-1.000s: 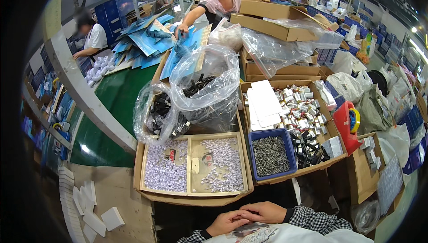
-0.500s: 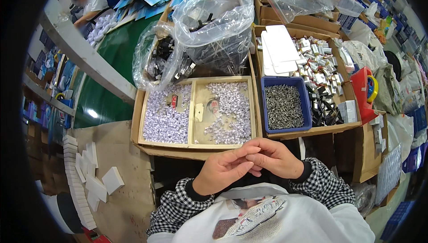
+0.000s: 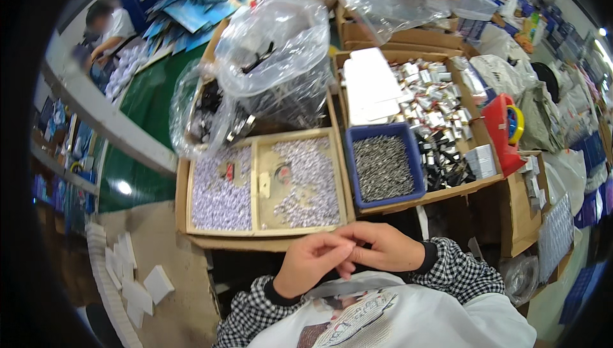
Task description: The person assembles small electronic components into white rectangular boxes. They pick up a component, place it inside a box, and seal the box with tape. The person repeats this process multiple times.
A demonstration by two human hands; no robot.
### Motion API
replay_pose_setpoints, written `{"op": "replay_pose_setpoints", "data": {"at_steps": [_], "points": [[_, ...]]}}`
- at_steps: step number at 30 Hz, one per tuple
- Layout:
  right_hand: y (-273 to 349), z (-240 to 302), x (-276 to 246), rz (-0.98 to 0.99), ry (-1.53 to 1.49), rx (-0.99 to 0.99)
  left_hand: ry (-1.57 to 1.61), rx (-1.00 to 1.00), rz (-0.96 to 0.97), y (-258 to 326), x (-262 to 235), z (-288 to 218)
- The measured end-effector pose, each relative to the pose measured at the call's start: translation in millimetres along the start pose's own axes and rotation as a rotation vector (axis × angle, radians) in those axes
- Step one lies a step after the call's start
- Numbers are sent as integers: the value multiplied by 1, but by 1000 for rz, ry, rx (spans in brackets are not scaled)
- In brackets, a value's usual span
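Note:
My left hand (image 3: pixel 313 264) and my right hand (image 3: pixel 388 249) meet in front of my apron, fingertips bent inward and pressed together. Whatever may be between the fingers is hidden. Just beyond them lies a pale wooden tray (image 3: pixel 255 188) with two compartments, both holding many small whitish parts (image 3: pixel 220 204). To its right, a blue plastic bin (image 3: pixel 419 185) holds a heap of small metal screw-like pieces (image 3: pixel 383 166). Behind the tray, a clear plastic bag (image 3: pixel 274 60) contains black pieces, and black connectors with metal plugs (image 3: pixel 239 128) spill beside it.
An open carton (image 3: pixel 447 193) on the right holds white cards (image 3: pixel 370 86), silver-white pieces (image 3: pixel 424 96) and black parts (image 3: pixel 440 159). Beside it stands a red tape dispenser (image 3: pixel 500 137). White boxes (image 3: pixel 158 284) lie at left. Another person (image 3: pixel 118 25) sits far left, beyond a metal post (image 3: pixel 105 115).
The view has shifted, so the tray and bin sit lower and further left in the picture. My hands remain joined, with the fingers slightly rearranged.

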State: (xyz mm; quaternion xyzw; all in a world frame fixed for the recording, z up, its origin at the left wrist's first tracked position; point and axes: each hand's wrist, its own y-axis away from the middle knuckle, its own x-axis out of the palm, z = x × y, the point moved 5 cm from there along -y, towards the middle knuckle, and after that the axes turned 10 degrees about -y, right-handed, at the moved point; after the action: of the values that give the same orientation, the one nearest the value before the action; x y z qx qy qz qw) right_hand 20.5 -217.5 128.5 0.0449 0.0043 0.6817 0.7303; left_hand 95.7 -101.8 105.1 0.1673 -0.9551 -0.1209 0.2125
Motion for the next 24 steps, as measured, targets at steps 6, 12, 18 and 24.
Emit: {"op": "replay_pose_setpoints", "data": {"at_steps": [6,12,18,24], "points": [[22,53,-81,12,472,-187,64,112,-106,13,-25,2],[-3,71,-228,-434,898,58,17,28,-15,28,-17,29],[-41,75,-260,-603,995,-107,-207,20,-93,30,-1,18],[-102,62,-261,-634,1016,210,-226,-37,-31,25,0,31]]}}
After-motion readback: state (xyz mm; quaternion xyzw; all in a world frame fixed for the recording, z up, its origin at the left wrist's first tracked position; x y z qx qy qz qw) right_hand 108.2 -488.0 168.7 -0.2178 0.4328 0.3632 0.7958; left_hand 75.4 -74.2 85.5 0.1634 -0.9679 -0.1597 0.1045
